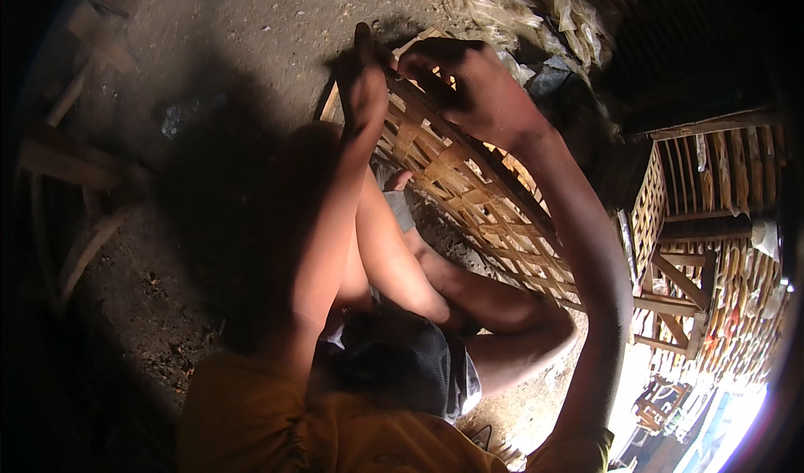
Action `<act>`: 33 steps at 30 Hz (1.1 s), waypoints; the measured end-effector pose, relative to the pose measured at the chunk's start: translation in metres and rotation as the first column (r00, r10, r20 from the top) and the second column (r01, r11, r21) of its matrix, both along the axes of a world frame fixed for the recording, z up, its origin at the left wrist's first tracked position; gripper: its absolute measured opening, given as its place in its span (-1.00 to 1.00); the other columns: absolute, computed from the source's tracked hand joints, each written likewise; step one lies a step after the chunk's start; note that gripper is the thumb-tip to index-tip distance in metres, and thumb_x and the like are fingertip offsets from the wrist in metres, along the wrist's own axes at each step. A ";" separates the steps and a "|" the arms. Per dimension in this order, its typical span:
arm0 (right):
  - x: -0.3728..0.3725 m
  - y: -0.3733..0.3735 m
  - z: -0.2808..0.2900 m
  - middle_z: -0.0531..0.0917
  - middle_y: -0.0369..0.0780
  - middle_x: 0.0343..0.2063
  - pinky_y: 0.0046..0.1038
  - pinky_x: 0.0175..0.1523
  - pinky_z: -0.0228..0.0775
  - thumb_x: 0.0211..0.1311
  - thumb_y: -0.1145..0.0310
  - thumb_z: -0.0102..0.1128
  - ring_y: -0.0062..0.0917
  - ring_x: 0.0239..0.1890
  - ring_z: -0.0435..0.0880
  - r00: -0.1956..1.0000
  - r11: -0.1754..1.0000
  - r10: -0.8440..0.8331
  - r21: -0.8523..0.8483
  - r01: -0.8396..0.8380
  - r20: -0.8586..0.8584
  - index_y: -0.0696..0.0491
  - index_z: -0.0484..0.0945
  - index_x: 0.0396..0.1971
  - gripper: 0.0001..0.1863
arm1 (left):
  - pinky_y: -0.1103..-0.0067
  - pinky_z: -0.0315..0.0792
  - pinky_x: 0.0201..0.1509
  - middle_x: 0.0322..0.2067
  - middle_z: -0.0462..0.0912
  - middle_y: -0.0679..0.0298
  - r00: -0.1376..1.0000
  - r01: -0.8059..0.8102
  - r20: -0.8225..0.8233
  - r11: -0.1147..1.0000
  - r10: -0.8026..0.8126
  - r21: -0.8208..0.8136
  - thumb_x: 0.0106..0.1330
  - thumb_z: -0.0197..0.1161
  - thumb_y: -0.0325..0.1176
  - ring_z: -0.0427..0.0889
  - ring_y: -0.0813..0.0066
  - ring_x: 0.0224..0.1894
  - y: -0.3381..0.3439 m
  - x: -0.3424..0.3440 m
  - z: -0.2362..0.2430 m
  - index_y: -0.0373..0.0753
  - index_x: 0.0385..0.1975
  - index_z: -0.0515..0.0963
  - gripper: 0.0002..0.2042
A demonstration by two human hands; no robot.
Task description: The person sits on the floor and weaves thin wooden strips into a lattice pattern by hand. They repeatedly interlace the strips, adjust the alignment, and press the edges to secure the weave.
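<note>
A long woven bamboo panel [469, 190] with a slatted rim leans across in front of me, running from the upper middle down toward the right. At its far end my left hand [366, 88] is closed on the rim, with one finger or thumb pointing up. Just right of it, above the same rim, my right hand [477, 88] is bent at the wrist, its fingers curled together in a pinch. Shadow hides what those fingers hold, if anything. My bare legs are folded below the panel, and one foot [399, 180] shows beside it.
Crumpled clear plastic sheets [544, 17] lie on the dirt floor [243, 21] at the far right. A wooden frame [75, 159] stands at the left in shadow. Right of me are a woven bamboo crate [649, 205] and a slatted wall [737, 331] with bright light below.
</note>
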State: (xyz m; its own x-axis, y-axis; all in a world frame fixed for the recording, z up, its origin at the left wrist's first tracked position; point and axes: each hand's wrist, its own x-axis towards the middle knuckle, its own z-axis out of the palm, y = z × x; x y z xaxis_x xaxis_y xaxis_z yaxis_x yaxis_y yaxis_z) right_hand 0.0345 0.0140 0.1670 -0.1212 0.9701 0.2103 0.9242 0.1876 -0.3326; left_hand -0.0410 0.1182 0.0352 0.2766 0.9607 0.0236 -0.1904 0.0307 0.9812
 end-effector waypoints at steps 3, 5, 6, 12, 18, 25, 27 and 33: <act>-0.002 -0.017 0.008 0.74 -0.13 -0.14 -0.30 -0.08 0.57 0.26 0.47 0.27 -0.21 -0.16 0.74 0.997 1.000 0.002 -0.025 0.000 0.074 0.08 0.66 -0.06 -0.75 | 0.44 0.35 -0.25 -0.63 0.57 0.28 1.000 0.008 0.011 1.000 -0.008 -0.027 0.52 -0.22 0.25 0.49 0.40 -0.52 0.004 0.000 -0.007 -0.23 -0.68 0.53 -0.28; -0.003 -0.034 0.013 0.74 -0.11 -0.13 -0.27 -0.05 0.57 0.28 0.44 0.29 -0.19 -0.14 0.74 0.991 0.998 -0.017 -0.059 0.026 0.136 0.08 0.66 -0.04 -0.75 | 0.49 0.34 -0.32 -0.61 0.58 0.31 0.999 0.005 0.033 0.999 -0.004 -0.042 0.52 -0.16 0.24 0.47 0.47 -0.54 0.004 0.001 -0.008 -0.20 -0.66 0.52 -0.32; -0.004 -0.042 0.014 0.74 -0.11 -0.13 -0.26 -0.05 0.57 0.28 0.44 0.29 -0.19 -0.14 0.74 0.992 0.996 -0.046 -0.073 0.055 0.121 0.08 0.66 -0.05 -0.75 | 0.50 0.34 -0.33 -0.60 0.58 0.31 0.999 0.000 0.034 0.999 0.001 -0.035 0.52 -0.16 0.24 0.48 0.48 -0.54 0.004 0.001 -0.009 -0.20 -0.65 0.53 -0.32; -0.007 -0.089 0.026 0.75 -0.08 -0.19 -0.30 -0.11 0.59 0.29 0.47 0.30 -0.24 -0.19 0.76 0.984 0.986 -0.150 -0.063 0.156 0.095 0.12 0.69 -0.13 -0.82 | 0.54 0.32 -0.37 -0.57 0.61 0.35 0.999 0.009 0.043 0.998 -0.007 -0.057 0.52 -0.14 0.26 0.49 0.52 -0.52 0.004 0.000 -0.013 -0.19 -0.56 0.54 -0.35; -0.003 -0.132 0.037 0.76 -0.11 -0.29 -0.33 -0.15 0.59 0.29 0.49 0.31 -0.27 -0.25 0.75 0.976 0.973 -0.210 -0.086 0.214 0.055 0.15 0.68 -0.22 -0.89 | 0.53 0.29 -0.37 -0.56 0.60 0.32 0.992 0.046 0.124 0.986 -0.026 -0.161 0.52 -0.09 0.21 0.50 0.51 -0.50 -0.004 -0.002 0.002 -0.19 -0.51 0.49 -0.43; 0.000 -0.181 0.053 0.75 -0.15 -0.27 -0.31 -0.08 0.60 0.30 0.44 0.31 -0.29 -0.22 0.76 0.948 0.949 -0.267 -0.126 0.290 0.171 0.09 0.68 -0.19 -0.88 | 0.46 0.31 -0.27 -0.53 0.63 0.33 0.995 0.002 0.096 0.993 0.010 -0.117 0.51 -0.15 0.28 0.48 0.43 -0.46 0.003 0.003 -0.012 -0.22 -0.59 0.53 -0.32; -0.007 -0.197 0.059 0.75 -0.16 -0.27 -0.31 -0.08 0.60 0.30 0.45 0.30 -0.29 -0.22 0.75 0.920 0.922 -0.328 -0.138 0.362 0.216 0.08 0.68 -0.19 -0.88 | 0.58 0.24 -0.24 -0.46 0.57 0.40 0.990 0.095 0.121 0.984 -0.077 -0.150 0.52 -0.18 0.27 0.44 0.54 -0.40 0.002 -0.002 -0.007 -0.09 -0.53 0.44 -0.42; -0.010 -0.240 0.067 0.74 -0.17 -0.26 -0.30 -0.06 0.61 0.30 0.44 0.31 -0.28 -0.18 0.75 0.869 0.868 -0.387 -0.196 0.456 0.309 0.09 0.67 -0.20 -0.88 | 0.58 0.32 -0.11 -0.44 0.56 0.29 0.980 0.102 0.189 0.978 -0.066 -0.183 0.53 -0.09 0.22 0.52 0.48 -0.29 -0.001 -0.002 -0.002 -0.14 -0.53 0.44 -0.44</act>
